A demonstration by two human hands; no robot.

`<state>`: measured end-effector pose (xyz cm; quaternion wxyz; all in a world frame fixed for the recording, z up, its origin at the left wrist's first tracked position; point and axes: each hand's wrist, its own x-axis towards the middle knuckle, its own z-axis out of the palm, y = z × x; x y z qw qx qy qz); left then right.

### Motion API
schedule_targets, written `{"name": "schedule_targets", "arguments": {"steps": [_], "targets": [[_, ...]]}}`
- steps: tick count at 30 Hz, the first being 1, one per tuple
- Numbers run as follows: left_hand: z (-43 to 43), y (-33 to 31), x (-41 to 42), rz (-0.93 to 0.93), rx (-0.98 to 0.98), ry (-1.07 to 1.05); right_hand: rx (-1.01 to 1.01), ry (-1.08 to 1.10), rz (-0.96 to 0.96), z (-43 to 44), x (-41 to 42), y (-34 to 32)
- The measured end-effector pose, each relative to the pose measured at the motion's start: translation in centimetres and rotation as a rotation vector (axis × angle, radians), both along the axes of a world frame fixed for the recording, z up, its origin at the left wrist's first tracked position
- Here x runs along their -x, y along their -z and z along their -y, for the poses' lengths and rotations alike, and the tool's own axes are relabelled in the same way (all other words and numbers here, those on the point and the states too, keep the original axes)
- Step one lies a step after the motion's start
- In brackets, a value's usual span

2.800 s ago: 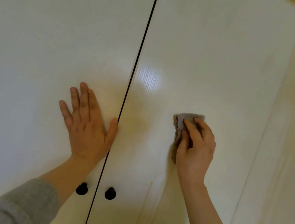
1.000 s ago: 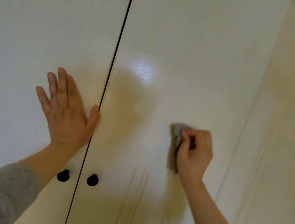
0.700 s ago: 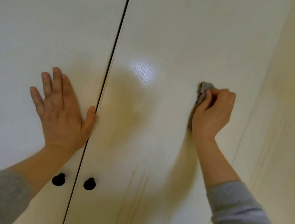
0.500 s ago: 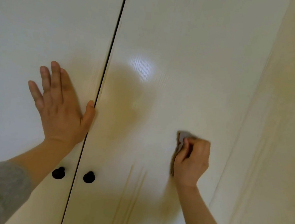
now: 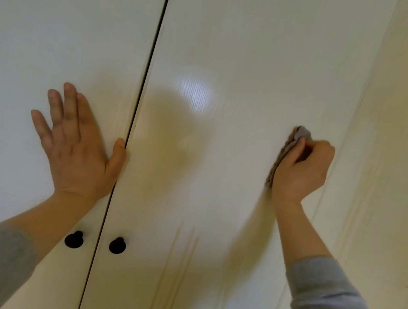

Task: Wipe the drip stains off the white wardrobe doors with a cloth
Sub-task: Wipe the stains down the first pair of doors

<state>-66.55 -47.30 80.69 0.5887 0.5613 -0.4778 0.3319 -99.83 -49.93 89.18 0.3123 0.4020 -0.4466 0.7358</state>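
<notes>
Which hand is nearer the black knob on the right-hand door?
Left. The left hand lies flat on the left door, above the knob, just across the gap. The right hand grips the cloth far to the knob's upper right.

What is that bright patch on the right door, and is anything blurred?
Head view: the bright patch is glare on the glossy white right wardrobe door, not a stain; a soft shadow lies below it; the right hand and its small grey cloth are motion-blurred; the left hand, flat on the white left door, looks sharper.
</notes>
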Motion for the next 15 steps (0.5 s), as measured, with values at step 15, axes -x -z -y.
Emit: {"name": "schedule_targets", "arguments": {"steps": [15], "targets": [[-0.2, 0.0, 0.0, 0.001, -0.020, -0.003, -0.006, -0.054, 0.072, -2.1, 2.4, -0.2]]}}
